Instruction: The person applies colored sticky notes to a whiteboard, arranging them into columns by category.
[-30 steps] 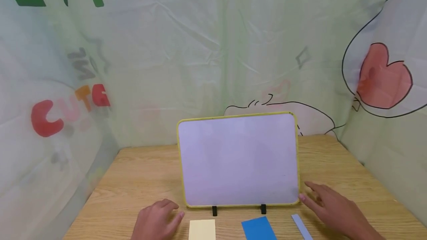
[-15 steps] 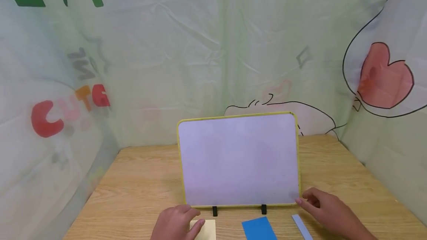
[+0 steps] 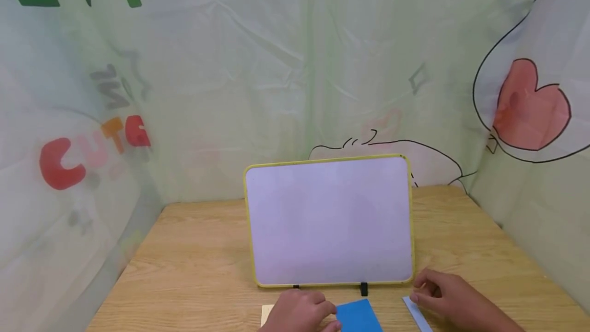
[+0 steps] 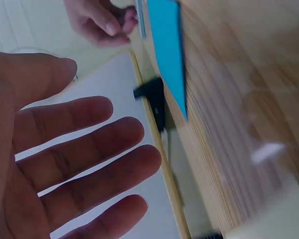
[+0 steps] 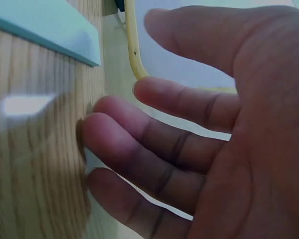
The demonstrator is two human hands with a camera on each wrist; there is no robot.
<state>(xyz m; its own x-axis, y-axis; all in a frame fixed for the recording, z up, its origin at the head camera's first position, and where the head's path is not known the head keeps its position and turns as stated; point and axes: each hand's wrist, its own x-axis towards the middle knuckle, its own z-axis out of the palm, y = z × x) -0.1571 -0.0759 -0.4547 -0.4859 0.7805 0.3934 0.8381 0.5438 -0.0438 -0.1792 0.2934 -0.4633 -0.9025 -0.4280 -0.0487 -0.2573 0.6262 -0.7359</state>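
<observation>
My left hand [image 3: 301, 311] hovers over the front of the table, between a pale yellow square [image 3: 266, 315] it partly covers and a blue square [image 3: 361, 316]. Its fingers are spread and fairly straight in the left wrist view, holding nothing. The blue piece [image 4: 167, 45] looks flat there, lying on the wood. My right hand [image 3: 456, 298] is at the right, its thumb beside the top end of a pale blue strip [image 3: 418, 314]. In the right wrist view its fingers are loosely bent with nothing between them, and the strip [image 5: 50, 30] lies apart from them.
A whiteboard [image 3: 329, 224] with a yellow frame stands upright behind the hands on black feet [image 3: 364, 289]. Wooden table [image 3: 198, 240] surrounds it. Printed curtains [image 3: 221, 91] hang behind and on both sides.
My left hand has moved right, from left of the yellow square across it towards the blue one. The right hand has come slightly nearer and lower, its fingers more bent, beside the strip.
</observation>
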